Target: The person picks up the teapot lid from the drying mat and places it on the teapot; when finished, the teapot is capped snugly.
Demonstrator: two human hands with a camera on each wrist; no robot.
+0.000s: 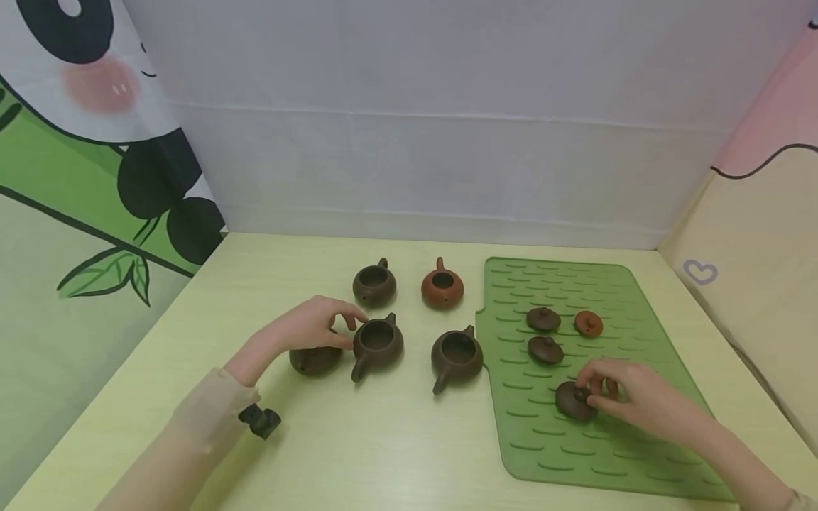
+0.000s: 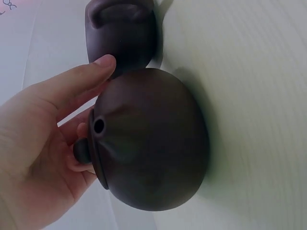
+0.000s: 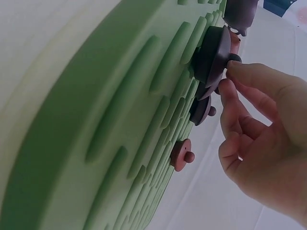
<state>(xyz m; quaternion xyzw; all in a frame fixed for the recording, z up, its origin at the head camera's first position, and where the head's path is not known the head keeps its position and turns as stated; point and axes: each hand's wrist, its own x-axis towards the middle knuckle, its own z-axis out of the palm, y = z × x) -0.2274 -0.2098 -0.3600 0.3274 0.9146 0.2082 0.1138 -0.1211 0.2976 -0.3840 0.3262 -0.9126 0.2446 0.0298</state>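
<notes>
My left hand [image 1: 316, 323] is over a lidded dark brown teapot [image 1: 316, 362], with index finger and thumb reaching to the side of a lidless dark teapot [image 1: 377, 344]. The left wrist view shows the lidded teapot's spout and round body [image 2: 153, 143], its knob close to the curled rear fingers; the thumb overlaps the other teapot [image 2: 120, 38]. On the green mat [image 1: 524, 454], my right hand [image 1: 629, 397] pinches the knob of a dark teapot lid [image 1: 571, 401] between thumb and fingers. In the right wrist view this lid [image 3: 211, 57] sits close over the mat's ridges.
Other lidless teapots stand around: a dark one [image 1: 374, 285] and a reddish one [image 1: 442, 287] at the back, another dark one [image 1: 457, 358] beside the mat. Two dark lids [image 1: 543, 319] and a reddish lid [image 1: 589, 323] lie on the mat. A white cloth wall [image 1: 447, 170] closes the back.
</notes>
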